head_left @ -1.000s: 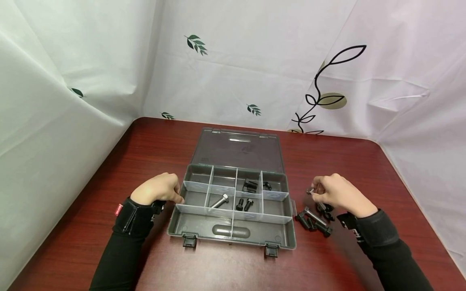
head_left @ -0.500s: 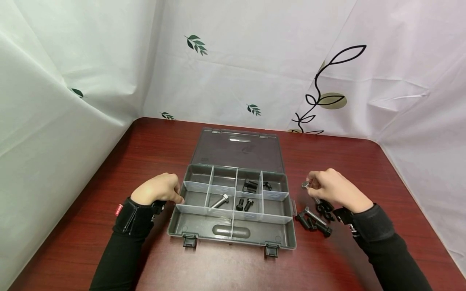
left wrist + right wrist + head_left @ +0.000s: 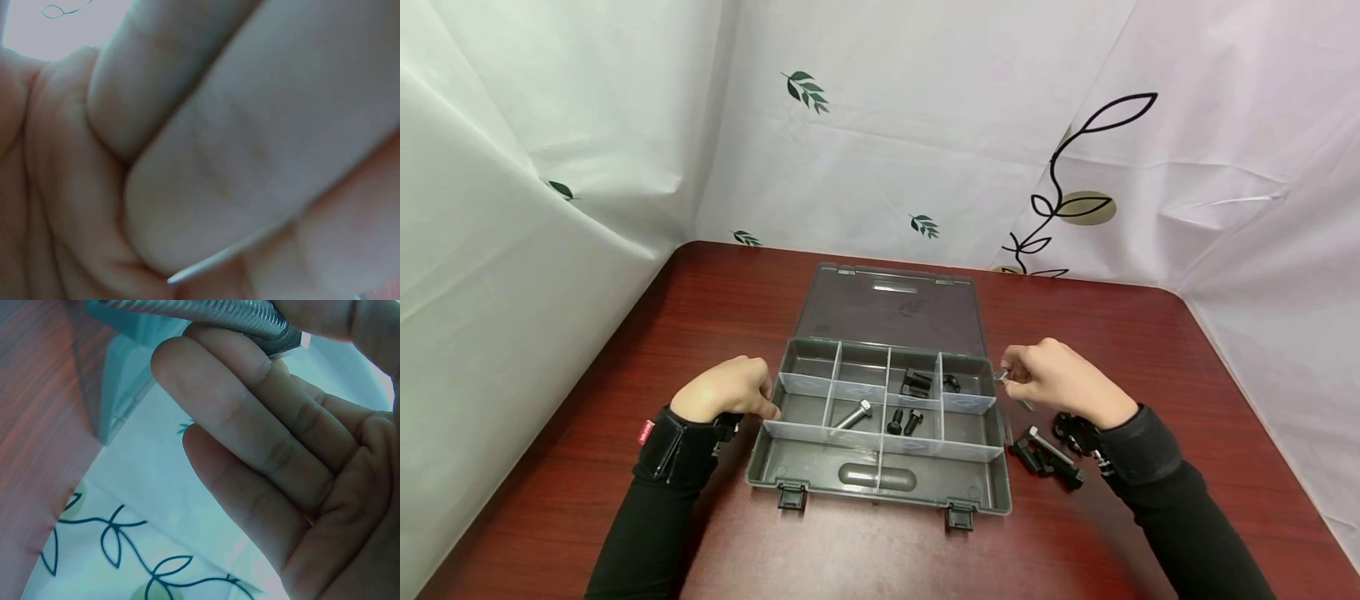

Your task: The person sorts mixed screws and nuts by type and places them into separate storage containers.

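Note:
A grey plastic compartment box [image 3: 812,454] lies with its lid [image 3: 891,312] swung back. At its left wall is my left hand [image 3: 726,390], fingers curled, a fingertip over the rim; in the left wrist view the fingers fold against the palm. My right hand [image 3: 1063,379] pinches a silver bolt [image 3: 219,311] with a threaded shank, just beyond the box's right edge. The bolt's head points toward the box. Inside, a silver bolt [image 3: 854,415] lies in a middle compartment, two black bolts [image 3: 913,422] in the one beside it, and black fasteners [image 3: 916,383] behind.
Right of the box lies a loose pile of black bolts [image 3: 1028,457] with a silver bolt [image 3: 1049,445] on it. Black nuts [image 3: 1070,427] sit near the right wrist. Two black latches [image 3: 958,517] jut from the box's front. Patterned cloth [image 3: 880,142] hangs behind the table.
My right hand has moved left from beside the pile to the box's right edge, carrying the silver bolt. The left hand and the box hold still.

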`<state>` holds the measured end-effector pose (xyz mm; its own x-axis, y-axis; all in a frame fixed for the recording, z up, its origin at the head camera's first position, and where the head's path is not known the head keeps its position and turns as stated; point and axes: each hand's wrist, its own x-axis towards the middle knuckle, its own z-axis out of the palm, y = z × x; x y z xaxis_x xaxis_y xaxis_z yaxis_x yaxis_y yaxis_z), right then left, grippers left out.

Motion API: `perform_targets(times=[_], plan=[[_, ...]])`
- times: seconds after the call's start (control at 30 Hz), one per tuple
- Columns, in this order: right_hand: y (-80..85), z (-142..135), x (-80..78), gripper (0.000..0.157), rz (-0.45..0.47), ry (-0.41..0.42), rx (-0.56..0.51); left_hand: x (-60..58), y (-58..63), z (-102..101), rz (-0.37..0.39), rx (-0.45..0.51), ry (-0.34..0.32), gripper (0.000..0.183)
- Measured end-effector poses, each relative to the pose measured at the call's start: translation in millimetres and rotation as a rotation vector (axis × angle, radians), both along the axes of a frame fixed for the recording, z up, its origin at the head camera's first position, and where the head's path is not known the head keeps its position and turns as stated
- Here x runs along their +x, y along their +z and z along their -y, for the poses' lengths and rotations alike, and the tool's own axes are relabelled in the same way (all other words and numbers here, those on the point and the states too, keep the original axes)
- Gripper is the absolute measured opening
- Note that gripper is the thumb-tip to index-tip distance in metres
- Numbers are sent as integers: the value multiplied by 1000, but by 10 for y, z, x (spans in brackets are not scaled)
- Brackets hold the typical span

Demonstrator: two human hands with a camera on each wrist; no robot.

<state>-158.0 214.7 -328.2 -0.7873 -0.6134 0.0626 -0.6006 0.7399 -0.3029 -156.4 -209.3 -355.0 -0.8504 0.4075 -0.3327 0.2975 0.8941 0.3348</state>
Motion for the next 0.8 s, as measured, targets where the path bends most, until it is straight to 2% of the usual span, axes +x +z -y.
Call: perform_targets(times=[0.3, 0.57, 0.8], plan=[[42, 195, -89, 6, -28, 65, -5, -1, 31, 3, 9, 11, 2, 35], [79, 360, -127, 12, -29, 85, 7, 9, 27, -10, 10, 14, 3, 35], [124, 558, -177, 15, -69, 141, 11, 16, 29, -9, 12, 5, 13, 34]])
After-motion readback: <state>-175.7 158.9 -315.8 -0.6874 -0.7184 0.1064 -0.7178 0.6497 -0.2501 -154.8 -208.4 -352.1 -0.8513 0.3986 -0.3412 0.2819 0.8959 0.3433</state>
